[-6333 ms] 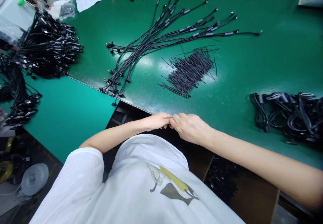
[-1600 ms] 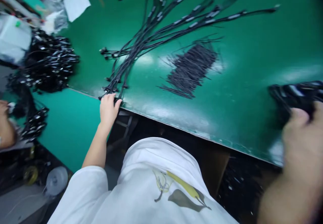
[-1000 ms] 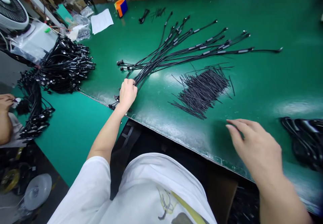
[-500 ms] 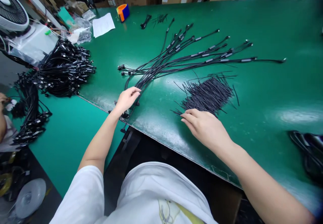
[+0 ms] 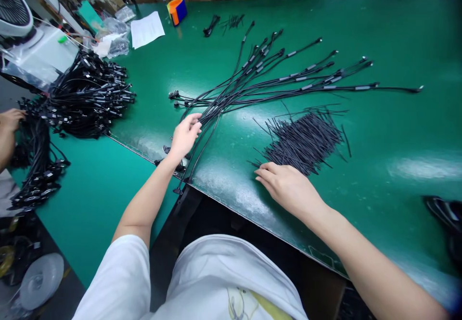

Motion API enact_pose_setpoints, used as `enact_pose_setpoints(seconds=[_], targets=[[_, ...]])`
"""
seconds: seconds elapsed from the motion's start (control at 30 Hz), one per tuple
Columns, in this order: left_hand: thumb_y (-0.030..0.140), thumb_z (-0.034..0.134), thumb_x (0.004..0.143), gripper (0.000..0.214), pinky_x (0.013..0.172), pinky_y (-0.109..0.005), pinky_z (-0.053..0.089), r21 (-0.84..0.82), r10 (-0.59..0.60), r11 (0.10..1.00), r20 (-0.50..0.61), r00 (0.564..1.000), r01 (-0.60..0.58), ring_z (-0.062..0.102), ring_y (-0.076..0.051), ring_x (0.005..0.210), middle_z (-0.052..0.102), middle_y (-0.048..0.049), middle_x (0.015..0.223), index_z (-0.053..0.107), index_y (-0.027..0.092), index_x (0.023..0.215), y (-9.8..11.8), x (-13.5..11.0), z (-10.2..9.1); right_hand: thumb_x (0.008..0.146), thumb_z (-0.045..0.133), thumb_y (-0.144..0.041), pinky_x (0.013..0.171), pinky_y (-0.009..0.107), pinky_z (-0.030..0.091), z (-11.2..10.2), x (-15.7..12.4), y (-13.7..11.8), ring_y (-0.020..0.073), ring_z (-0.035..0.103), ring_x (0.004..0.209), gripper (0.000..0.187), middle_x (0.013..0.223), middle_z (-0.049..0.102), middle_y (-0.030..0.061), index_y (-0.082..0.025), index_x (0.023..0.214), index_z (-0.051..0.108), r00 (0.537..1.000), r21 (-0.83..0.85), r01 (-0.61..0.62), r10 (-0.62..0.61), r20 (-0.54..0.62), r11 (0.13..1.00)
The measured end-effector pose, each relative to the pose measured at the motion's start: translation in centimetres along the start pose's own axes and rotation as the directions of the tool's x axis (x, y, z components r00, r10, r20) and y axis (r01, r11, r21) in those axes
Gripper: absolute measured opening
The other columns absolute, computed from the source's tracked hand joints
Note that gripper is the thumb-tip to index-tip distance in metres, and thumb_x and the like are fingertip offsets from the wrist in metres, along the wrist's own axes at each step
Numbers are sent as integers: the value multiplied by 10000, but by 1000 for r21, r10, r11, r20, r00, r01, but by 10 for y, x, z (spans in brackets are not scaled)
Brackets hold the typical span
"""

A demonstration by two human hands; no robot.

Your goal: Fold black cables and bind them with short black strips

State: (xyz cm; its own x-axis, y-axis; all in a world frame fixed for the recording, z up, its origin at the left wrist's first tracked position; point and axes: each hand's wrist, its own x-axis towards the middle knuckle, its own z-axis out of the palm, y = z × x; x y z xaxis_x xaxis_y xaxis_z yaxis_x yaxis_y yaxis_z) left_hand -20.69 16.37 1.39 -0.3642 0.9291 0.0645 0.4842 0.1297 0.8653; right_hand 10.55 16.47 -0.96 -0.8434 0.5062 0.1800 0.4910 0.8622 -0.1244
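My left hand (image 5: 185,137) is at the near table edge, its fingers curled round black cables (image 5: 231,94) where they bunch together. Connector ends of several cables lie under and beside this hand, and one cable end (image 5: 178,191) hangs over the edge. The other ends fan out to the right across the green table, with grey sleeves along them. Beside the near left side of a pile of thin black twist ties (image 5: 305,139), my right hand (image 5: 287,185) has its fingers pinched together. Whatever is between those fingertips is too small to make out.
Big bundles of black cables (image 5: 92,98) lie at the left, near another person's hand (image 5: 10,122). Farther back are a paper sheet (image 5: 147,30), an orange and blue tape roll (image 5: 176,11) and a fan (image 5: 14,9). A dark cable coil (image 5: 447,219) sits at the right.
My left hand has risen slightly, and a cable by it now bows out to the right. My right hand stays by the twist ties. The other person's hand has moved up onto the bundle.
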Motion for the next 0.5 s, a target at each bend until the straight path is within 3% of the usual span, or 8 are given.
enact_pose_setpoints(seconds=[0.1,0.17,0.23,0.3,0.33,0.4,0.5], targets=[[267,620,826,315,427,-176,313,-355,-105,921,173,979,161,435,-34,509,621,-31,866,645,164,1123,34,-20,-21,981,445,-243,738,343,512,-13,8,-9,208,650,892,358,1193,625,143,-146,1303,569,992,58,-46,53,-117,997],[315,681,793,336,385,-173,254,-440,-87,865,344,935,242,373,-11,456,602,-10,822,663,173,1097,60,-48,-31,974,468,-275,791,345,527,-24,21,-15,225,626,1011,507,1369,510,184,-146,1460,400,960,121,-104,131,-248,987],[337,713,777,360,363,-179,234,-414,-66,844,550,832,340,357,-8,422,583,11,765,670,184,1100,80,-81,-35,970,484,-310,815,347,521,-32,41,-13,230,604,1049,544,1427,454,191,-157,1480,373,930,144,-132,173,-324,981],[328,735,768,397,358,-184,231,-347,-64,844,693,718,410,369,-20,420,559,25,718,662,194,1134,89,-109,-38,970,467,-281,793,340,495,-35,65,1,226,600,994,413,1319,555,158,-176,1366,525,950,87,-136,155,-272,987],[324,737,774,409,360,-185,225,-327,-77,844,711,699,426,365,-24,424,541,33,697,653,200,1155,88,-119,-41,969,448,-242,773,329,474,-37,76,14,219,598,955,340,1216,616,136,-178,1261,610,963,38,-151,155,-218,988],[333,723,801,377,367,-182,197,-342,-127,833,648,751,436,313,-21,419,480,56,634,647,201,1146,76,-131,-50,957,407,-163,719,305,424,-44,94,50,201,587,888,310,1059,661,129,-139,1079,691,953,-53,-273,263,-153,961],[405,695,829,278,369,-171,136,-422,-225,777,506,833,467,189,-7,391,328,94,531,655,160,955,49,-136,-68,1001,267,-194,686,317,380,-74,97,114,214,581,938,459,1145,618,210,-45,1133,680,856,-89,-480,443,-264,873]])
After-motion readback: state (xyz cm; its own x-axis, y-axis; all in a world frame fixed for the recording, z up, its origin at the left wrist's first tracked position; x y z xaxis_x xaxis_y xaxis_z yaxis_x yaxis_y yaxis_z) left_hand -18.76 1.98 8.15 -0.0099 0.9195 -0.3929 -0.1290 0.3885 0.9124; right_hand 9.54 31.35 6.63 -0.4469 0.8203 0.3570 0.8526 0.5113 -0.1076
